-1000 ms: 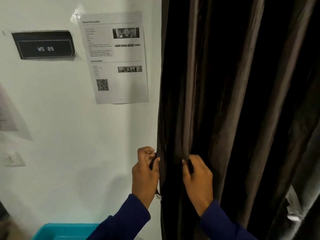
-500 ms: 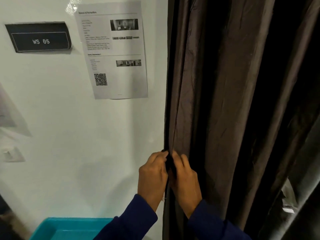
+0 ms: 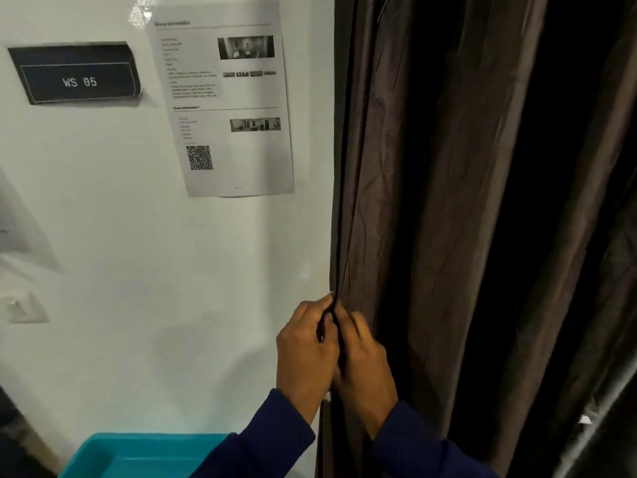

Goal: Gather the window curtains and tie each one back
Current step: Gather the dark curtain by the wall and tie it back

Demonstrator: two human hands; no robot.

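A second ago the two hands were apart at the curtain's (image 3: 431, 208) left edge, the left hand (image 3: 305, 353) out against the white wall and the right hand (image 3: 367, 369) further in among the folds. Half a second ago they had come together. Now they are pressed against each other, fingers curled, both pinching the same narrow dark edge of fabric between them. The folds that hung loosely between the hands have been drawn in, and the cloth above the hands runs up in a tight, straight line.
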